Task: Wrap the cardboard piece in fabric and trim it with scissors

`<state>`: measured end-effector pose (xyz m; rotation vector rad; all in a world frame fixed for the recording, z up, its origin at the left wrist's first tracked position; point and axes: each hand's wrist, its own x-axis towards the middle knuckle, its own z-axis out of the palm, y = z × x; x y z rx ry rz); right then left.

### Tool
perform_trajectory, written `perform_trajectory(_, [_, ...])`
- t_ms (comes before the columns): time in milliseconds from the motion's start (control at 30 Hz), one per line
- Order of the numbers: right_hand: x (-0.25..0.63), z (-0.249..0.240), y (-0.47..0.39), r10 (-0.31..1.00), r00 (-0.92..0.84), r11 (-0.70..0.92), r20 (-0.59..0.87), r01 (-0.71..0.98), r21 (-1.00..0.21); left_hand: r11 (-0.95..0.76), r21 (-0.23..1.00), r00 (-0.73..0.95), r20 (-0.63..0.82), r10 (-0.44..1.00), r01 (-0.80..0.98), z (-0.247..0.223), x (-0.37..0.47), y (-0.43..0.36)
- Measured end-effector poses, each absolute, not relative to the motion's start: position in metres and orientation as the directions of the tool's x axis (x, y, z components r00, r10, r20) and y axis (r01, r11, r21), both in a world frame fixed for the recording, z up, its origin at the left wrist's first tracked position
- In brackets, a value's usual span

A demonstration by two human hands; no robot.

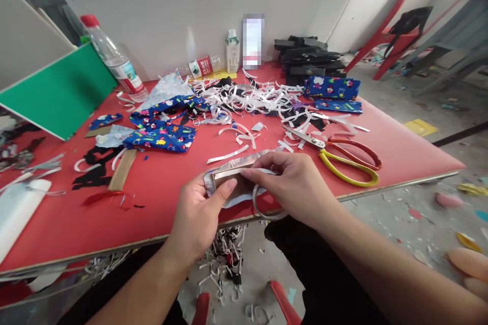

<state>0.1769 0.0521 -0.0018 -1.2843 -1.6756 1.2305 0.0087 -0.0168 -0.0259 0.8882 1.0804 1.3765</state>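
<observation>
Red table (404,143) fills the middle of the room, with a pale wall (171,5) at the far side. Two hands hold a small brown board (238,186) at the table's near edge, with a pale sheet (240,200) under it. The left hand (198,208) is curled round the left end, thumb pressed on top. The right hand (299,183) pinches a thin white strip (224,173) on the board's far edge, thumb and finger almost together. A pale ring (260,212) hangs just under it. Big scissors (315,141) lie to the right. Curly white scraps (259,99) make a messy heap farther back, and blue cloth (163,137) with little pictures lies to the left
</observation>
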Motion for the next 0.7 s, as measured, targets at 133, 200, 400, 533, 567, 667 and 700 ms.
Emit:
perform_trajectory(133, [0.176, -0.003, 0.052, 0.96, -0.275, 0.043, -0.052, 0.328, -0.944, 0.043, 0.948, -0.104, -0.079, 0.991, -0.315, -0.027, 0.009, -0.018])
perform_trajectory(200, [0.176, -0.003, 0.052, 0.96, -0.275, 0.048, -0.047, 0.329, -0.943, 0.046, 0.95, -0.121, -0.087, 0.989, -0.308, -0.028, 0.009, -0.018])
perform_trajectory(400, [0.176, 0.0, 0.05, 0.959, -0.279, 0.052, -0.04, 0.314, -0.948, 0.041, 0.946, -0.155, -0.096, 0.983, -0.323, -0.027, 0.011, -0.018])
perform_trajectory(533, [0.175, -0.001, 0.05, 0.955, -0.289, 0.035, -0.071, 0.345, -0.938, 0.037, 0.904, -0.14, -0.107, 0.984, -0.427, -0.022, 0.014, -0.019])
perform_trajectory(567, [0.175, -0.001, 0.05, 0.954, -0.292, 0.035, -0.076, 0.358, -0.933, 0.041, 0.896, -0.14, -0.114, 0.984, -0.441, -0.021, 0.014, -0.019])
perform_trajectory(667, [0.176, 0.0, 0.051, 0.949, -0.305, 0.043, -0.078, 0.371, -0.928, 0.06, 0.875, -0.13, -0.139, 0.982, -0.48, -0.019, 0.014, -0.018])
perform_trajectory(700, [0.177, 0.0, 0.051, 0.948, -0.309, 0.047, -0.075, 0.37, -0.928, 0.063, 0.869, -0.129, -0.143, 0.981, -0.491, -0.019, 0.014, -0.018])
